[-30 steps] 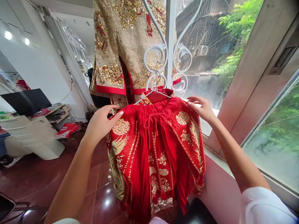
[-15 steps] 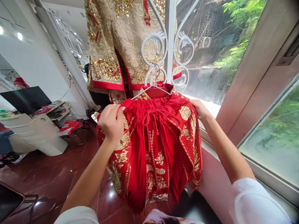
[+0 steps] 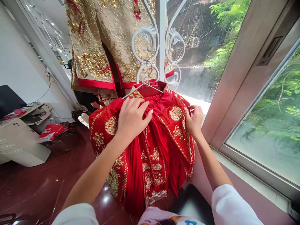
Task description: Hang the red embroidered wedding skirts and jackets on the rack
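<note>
A red jacket [image 3: 178, 132] with gold embroidery hangs open in front of me, and between its front panels shows a red gathered skirt [image 3: 136, 156]. Thin metal hangers [image 3: 147, 82] carry them on a white scrolled metal frame [image 3: 161, 47]. My left hand [image 3: 133, 118] lies over the upper left front, near the skirt's waistband, fingers stretched out and thumb apart; the cloth under its palm is hidden. At the jacket's right shoulder edge, my right hand [image 3: 194, 120] has its fingers curled and pinched on the red fabric.
Behind hangs a beige and gold sequined garment [image 3: 91, 59] with red trim. A sliding window [image 3: 269, 125] and its sill stand at the right. To the left are a white desk [image 3: 21, 147], a dark monitor [image 3: 11, 101] and a red box [image 3: 51, 132]. Below is a black surface [image 3: 192, 204].
My left hand has moved right, from the jacket's left shoulder onto the waistband area, its fingers spreading. The jacket's left front now lies wider open to view. My right hand stays at the right shoulder.
</note>
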